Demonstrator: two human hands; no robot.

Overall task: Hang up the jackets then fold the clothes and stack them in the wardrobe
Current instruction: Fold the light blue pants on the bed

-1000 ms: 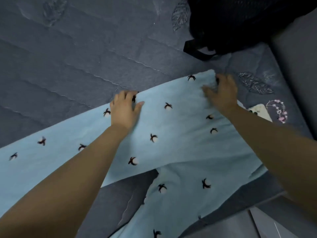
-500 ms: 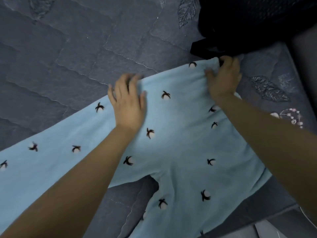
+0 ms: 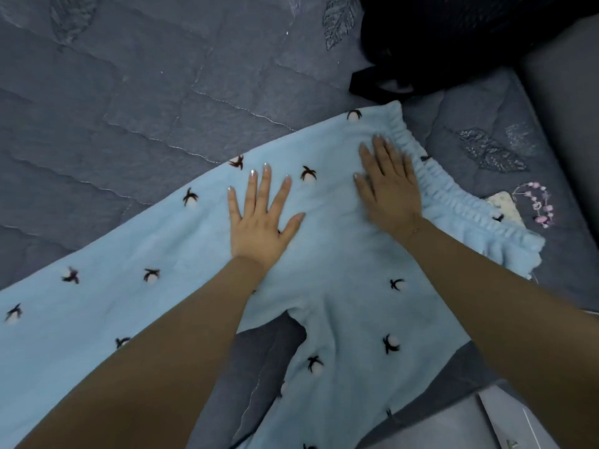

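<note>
Palms flat, fingers straight, gripping nothing — left hand (image 3: pixel 264 218) and right hand (image 3: pixel 390 186) press the blue trousers (image 3: pixel 340 286); best smooth outward before folding.

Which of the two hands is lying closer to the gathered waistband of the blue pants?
The right hand: it lies flat beside the ruffled waistband of the blue pants. The left hand is spread flat further in, away from it.
</note>
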